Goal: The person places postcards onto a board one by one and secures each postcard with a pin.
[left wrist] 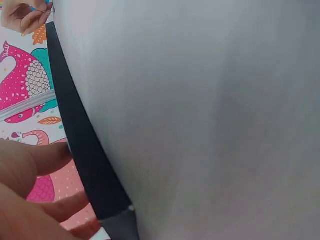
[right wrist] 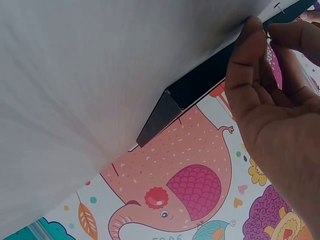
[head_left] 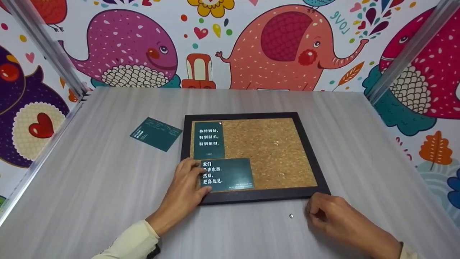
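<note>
The pale table carries a cork board, whose dark frame lies flat with open space all around it. The left hand rests at the board's near left corner, fingers loosely spread over the frame and the edge of a card. The right hand sits curled by the near right corner, fingertips drawn close together; whether they pinch something tiny I cannot tell.

Of three green cards, the wide card lies along the board's near edge under the left fingertips, with no pin visible in it. The tall card stands just beyond, in the far left corner. The loose card lies askew on the table, off the board's left edge.

Smallest are a pin in the tall card's far right corner and a loose pin off the board's near edge. The wide card could slip crooked if the left fingers lift early; the tall one might pivot on its single visible pin. A careless sweep of the right hand could roll the loose pin away or prick a finger.
</note>
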The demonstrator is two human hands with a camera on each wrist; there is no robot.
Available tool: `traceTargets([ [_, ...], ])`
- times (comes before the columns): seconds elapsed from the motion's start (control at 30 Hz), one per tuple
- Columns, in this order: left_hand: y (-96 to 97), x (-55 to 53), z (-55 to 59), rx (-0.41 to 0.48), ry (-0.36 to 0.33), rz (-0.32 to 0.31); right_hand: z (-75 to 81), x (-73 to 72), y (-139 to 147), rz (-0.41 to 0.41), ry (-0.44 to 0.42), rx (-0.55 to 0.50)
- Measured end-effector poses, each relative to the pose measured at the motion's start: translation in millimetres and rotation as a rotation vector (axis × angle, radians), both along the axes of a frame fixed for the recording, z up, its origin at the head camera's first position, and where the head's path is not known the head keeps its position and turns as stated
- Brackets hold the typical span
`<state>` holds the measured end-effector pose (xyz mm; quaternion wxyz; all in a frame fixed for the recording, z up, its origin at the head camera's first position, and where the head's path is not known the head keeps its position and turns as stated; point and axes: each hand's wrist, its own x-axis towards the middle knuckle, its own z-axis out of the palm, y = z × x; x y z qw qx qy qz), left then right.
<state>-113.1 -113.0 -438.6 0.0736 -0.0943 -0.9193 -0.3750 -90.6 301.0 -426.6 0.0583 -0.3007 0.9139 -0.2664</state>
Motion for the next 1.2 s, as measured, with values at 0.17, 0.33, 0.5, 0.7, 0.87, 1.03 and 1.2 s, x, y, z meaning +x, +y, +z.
traceTargets([
  [0.17, -3.1, 0.0, -0.7, 0.034, -0.01, -0.007, -8.0, -2.1, 1.8, 0.093, 0.124, -0.129],
  [0.33, -3.5, -0.7, -0.6, 0.072, -0.067, 0.002, -10.9, -5.0, 3.7, 0.137, 0.124, -0.151],
  [0.5, -3.3, -2.1, -1.0, 0.075, -0.085, 0.012, -9.5, -8.4, 2.3, 0.171, 0.082, -0.159],
  [0.7, -3.3, -2.9, -0.8, 0.083, -0.09, 0.011, -11.3, -9.9, 1.2, 0.2, 0.048, -0.222],
  [0.87, -3.4, -2.4, -0.7, 0.088, -0.1, 0.008, -10.7, -10.0, 0.5, 0.174, -0.036, -0.236],
  [1.03, -3.7, -2.1, -1.0, 0.094, -0.101, 0.005, -11.3, -10.4, -2.7, 0.181, -0.025, -0.253],
  [1.2, -3.2, -2.2, -0.3, 0.095, -0.098, 0.005, -13.7, -11.1, -5.6, 0.237, 0.037, -0.309],
])
